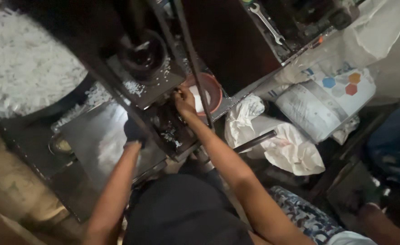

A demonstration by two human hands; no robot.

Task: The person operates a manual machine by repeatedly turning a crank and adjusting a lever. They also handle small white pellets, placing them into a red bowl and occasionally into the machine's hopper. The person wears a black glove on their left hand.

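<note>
I look down at a dark metal press machine (pixel 150 90) strewn with small white plastic bits. My left hand (pixel 133 131), in a dark glove, grips the front edge of the machine's dark frame. My right hand (pixel 184 100), bare, reaches to the machine's middle next to a red bowl (pixel 214 87) that holds something white; its fingers are curled against the metal, and what they hold is hidden. A thin dark rod (pixel 191 59) crosses in front of the right wrist.
A heap of white plastic pieces (pixel 23 59) lies at the left. A shiny metal sheet (pixel 95 140) sits below the machine. White sacks (pixel 290 145) and a printed bag (pixel 327 100) lie at the right. A spanner (pixel 268 22) rests on the upper ledge. Another person's leg (pixel 390 140) is far right.
</note>
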